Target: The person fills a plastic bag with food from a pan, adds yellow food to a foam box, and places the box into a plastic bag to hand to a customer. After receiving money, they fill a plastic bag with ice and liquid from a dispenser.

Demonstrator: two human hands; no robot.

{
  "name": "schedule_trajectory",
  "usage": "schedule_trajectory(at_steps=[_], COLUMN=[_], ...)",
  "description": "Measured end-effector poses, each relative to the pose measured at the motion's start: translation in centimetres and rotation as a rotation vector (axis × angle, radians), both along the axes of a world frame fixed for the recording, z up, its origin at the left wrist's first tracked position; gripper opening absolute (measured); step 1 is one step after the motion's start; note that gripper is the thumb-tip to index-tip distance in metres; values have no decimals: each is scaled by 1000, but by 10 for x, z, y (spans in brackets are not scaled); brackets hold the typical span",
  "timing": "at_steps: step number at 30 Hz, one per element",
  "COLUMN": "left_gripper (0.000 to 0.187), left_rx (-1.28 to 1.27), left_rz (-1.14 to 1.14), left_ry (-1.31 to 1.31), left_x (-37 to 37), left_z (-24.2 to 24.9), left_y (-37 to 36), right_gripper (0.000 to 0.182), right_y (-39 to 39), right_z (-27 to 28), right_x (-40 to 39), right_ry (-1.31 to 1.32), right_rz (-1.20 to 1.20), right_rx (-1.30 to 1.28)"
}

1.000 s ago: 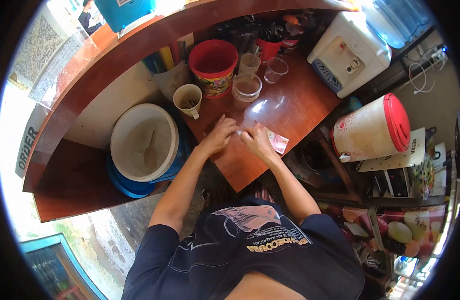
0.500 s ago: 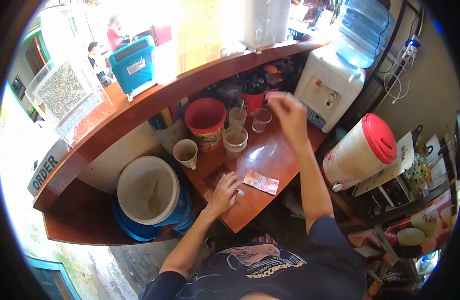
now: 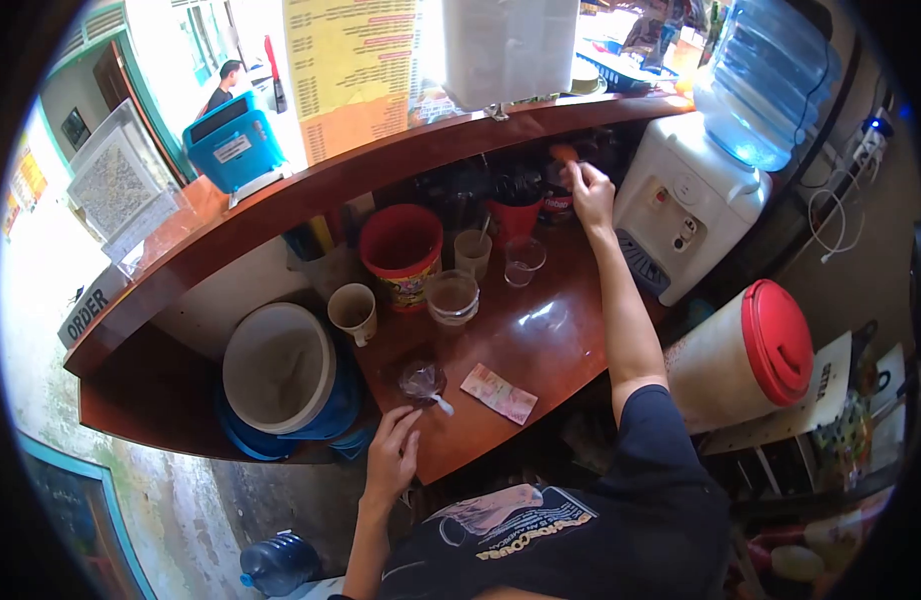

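Observation:
My left hand rests at the near left table edge, its index finger stretched to a small clear plastic bag with a white twisted end; the other fingers are loosely bent. To the right of the bag lies a reddish banknote. My right hand reaches to the back of the table, fingers drawn together beside an orange item above a dark labelled container. What those fingertips hold, if anything, I cannot make out.
Across the table stand a beige mug, a red bucket, a clear tub, a beige cup and a clear cup. A water dispenser and red-lidded jug flank the right; a large pail stands left.
My right hand has moved farther back to the dark container. My left hand has drawn back toward me and left, uncovering the plastic bag. The camera view has shifted.

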State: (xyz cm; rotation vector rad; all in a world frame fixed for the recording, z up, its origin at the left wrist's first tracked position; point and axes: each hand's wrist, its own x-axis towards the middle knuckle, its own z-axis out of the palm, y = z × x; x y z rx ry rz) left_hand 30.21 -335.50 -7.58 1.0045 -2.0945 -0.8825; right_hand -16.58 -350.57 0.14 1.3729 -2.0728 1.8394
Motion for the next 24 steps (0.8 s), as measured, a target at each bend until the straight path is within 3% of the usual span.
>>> schedule_trajectory(at_steps=[2,7,10,13,16,18,21,24], left_gripper=[28,25,25,25,25,25,26,27], left_rx=[-3,30,118,109,96,107,125,-30], left_rz=[56,187,203,178,136,113,27,-172], left_ry=[-22,-67,-74,-93,-116,-103,-43,99], left_x=[-1,-18,-37,-55,-75,-86,-107,-148], left_z=[0,-5,-4,-11,1,7,13,36], left_y=[9,25,28,24,22,15,0,-34], right_gripper=[18,20,21,23,19,17,13,14], right_y=[-22,-60,-84,-104,-103,-84,-19,53], right_z=[-50,-87,-94,-105,-94,-74,-25,7], right_x=[-50,-125,-137,-140,-148,-154,-137,-98], right_ry=[100,136,346,754,525,507,439,283], right_rz=[-128,-241,-176,-381,-267,-219,-124,2], right_rx=[27,174,152,300,108,33,-57,-148])
